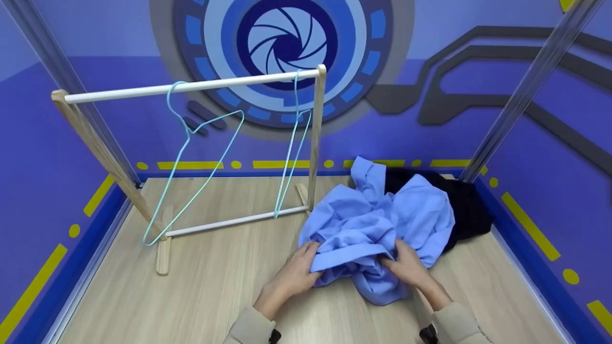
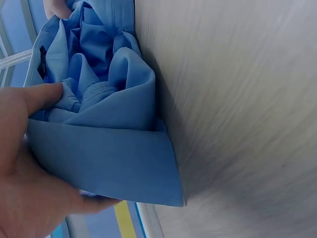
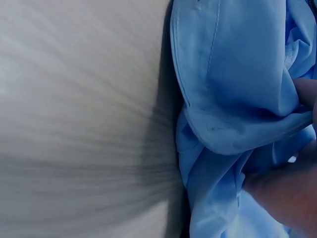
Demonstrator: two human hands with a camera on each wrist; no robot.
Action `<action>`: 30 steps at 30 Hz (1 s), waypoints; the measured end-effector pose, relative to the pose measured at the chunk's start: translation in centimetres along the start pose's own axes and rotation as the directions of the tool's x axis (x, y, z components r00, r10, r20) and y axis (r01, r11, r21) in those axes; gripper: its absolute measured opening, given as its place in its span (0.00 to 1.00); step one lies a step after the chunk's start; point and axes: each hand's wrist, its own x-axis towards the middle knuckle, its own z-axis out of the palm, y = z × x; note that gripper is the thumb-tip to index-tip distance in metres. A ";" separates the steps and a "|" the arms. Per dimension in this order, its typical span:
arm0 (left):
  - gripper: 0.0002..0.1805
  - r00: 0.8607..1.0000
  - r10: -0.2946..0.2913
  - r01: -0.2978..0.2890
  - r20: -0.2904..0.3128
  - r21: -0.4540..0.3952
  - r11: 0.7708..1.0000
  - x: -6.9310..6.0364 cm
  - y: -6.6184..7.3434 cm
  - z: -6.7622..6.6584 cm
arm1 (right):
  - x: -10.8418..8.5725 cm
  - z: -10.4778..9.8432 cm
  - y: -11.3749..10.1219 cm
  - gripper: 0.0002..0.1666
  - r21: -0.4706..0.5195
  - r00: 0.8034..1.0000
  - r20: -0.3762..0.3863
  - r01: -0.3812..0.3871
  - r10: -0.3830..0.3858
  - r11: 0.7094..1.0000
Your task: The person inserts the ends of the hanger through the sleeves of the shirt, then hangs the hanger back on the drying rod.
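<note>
A crumpled light blue shirt (image 1: 354, 210) lies in a heap on the wooden surface. My left hand (image 1: 294, 272) grips the left end of its folded, collar-like band (image 2: 104, 161); in the left wrist view the thumb lies inside the band and fingers pass beneath it. My right hand (image 1: 411, 267) pinches the shirt at the right end of the band. Its fingertips are partly hidden in the folds. A small dark label (image 2: 42, 62) shows inside the cloth in the left wrist view.
Behind and left stands a clothes rack (image 1: 234, 82) with wooden legs and a white bar. Two light blue hangers hang from it, one hanger (image 1: 179, 155) toward the left, another hanger (image 1: 287, 165) by the right post. Black cloth (image 1: 471, 210) lies behind the shirt, near the right wall.
</note>
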 end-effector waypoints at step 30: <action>0.39 0.999 -0.021 0.019 0.044 0.053 0.998 -0.4 -0.5 -1.0 | -0.6 3.0 -1.7 0.09 0.351 0.841 0.464 0.114 -0.279 0.929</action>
